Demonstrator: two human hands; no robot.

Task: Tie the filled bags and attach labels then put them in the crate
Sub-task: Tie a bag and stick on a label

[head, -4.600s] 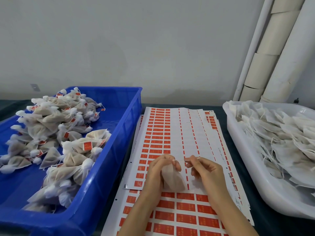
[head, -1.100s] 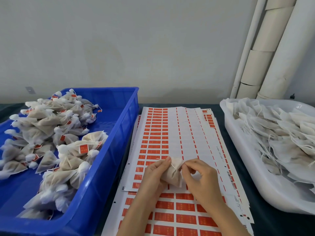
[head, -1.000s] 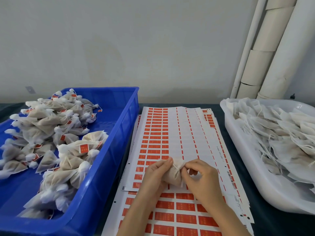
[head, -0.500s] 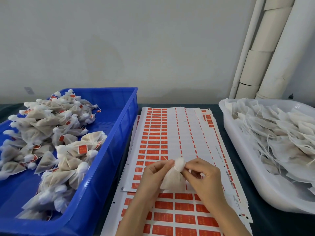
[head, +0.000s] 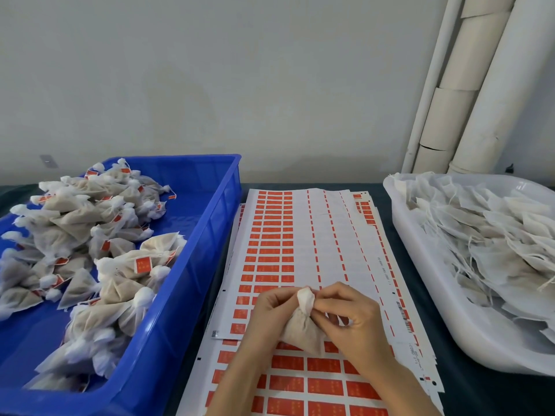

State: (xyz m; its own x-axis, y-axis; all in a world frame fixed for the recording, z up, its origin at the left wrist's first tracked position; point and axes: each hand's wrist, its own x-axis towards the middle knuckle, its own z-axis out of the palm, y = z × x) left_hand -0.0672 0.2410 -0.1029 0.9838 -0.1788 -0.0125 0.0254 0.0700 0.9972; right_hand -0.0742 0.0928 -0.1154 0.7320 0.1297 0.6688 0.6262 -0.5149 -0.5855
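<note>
**Mia:** Where is the little bag [head: 301,331] sitting?

**Tom:** It is sitting in the middle, between two hands, right above the label sheets [head: 300,235]. I cannot tell if it is touching them. It is not lying in the blue crate [head: 195,250] yet.

**Mia:** What is the left hand [head: 268,309] doing?

**Tom:** Its grip is clamping on the bag's left side, with the fingers curling round it.

**Mia:** And the right hand [head: 354,322]?

**Tom:** Its grip is pinching the bag too, at the thin neck under the bunched white top.

**Mia:** What is lying around them?

**Tom:** The sheets are showing rows of orange labels. The crate is sitting on the left, holding a heap of tied bags [head: 90,229] with orange labels. A white tub [head: 444,295] is sitting on the right, holding flat bags [head: 495,235] with loose strings. Everything is resting on a dark surface [head: 480,397]. White pipes [head: 486,100] are standing at the back right.
</note>
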